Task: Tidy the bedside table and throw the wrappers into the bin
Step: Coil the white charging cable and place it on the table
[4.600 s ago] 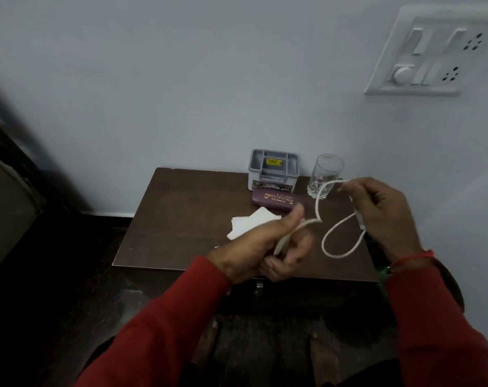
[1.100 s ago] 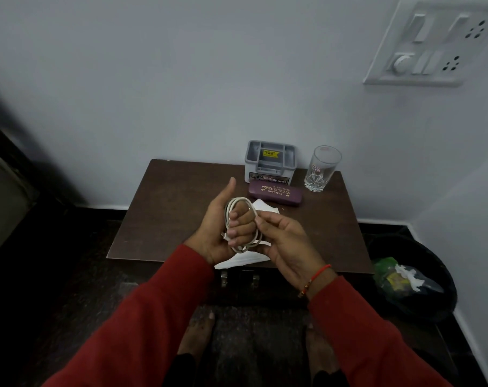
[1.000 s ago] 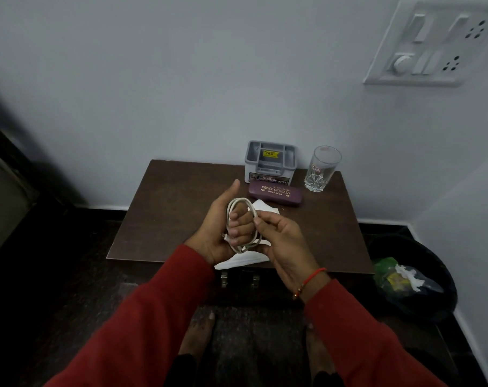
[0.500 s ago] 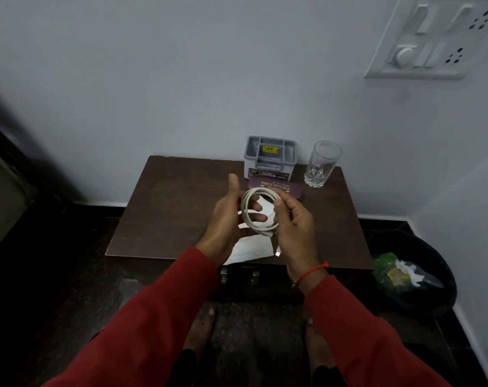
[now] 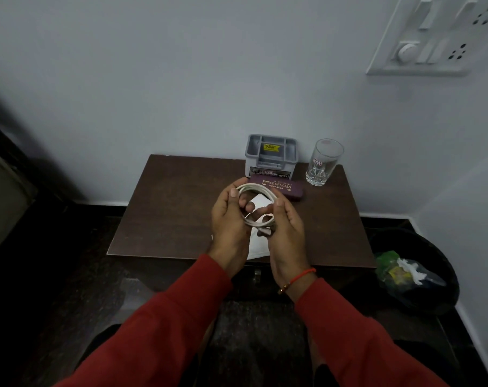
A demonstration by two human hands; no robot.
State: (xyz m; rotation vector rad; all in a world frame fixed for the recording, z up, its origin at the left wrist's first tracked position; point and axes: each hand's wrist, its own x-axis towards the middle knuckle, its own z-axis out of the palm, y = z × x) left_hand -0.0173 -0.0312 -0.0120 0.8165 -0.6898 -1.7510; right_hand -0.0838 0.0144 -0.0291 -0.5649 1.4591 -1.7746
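A white cable (image 5: 256, 188) is wound into a round coil, held above the middle of the dark brown bedside table (image 5: 167, 208). My left hand (image 5: 228, 227) grips the coil's left side and my right hand (image 5: 286, 233) grips its right side, thumbs on top. White paper (image 5: 255, 245) lies on the table under my hands, mostly hidden. To the right on the floor stands a black bin (image 5: 433, 277) with wrappers (image 5: 396, 272) inside.
At the back of the table stand a grey compartment box (image 5: 270, 155), a purple spectacle case (image 5: 279, 188) in front of it, and a clear glass (image 5: 322, 163) to the right. A switchboard (image 5: 433, 37) hangs on the wall. My feet are on the dark floor below.
The loose cable has been wound into a coil. In the last second both hands have lifted it away from me and spread it into a wider ring.
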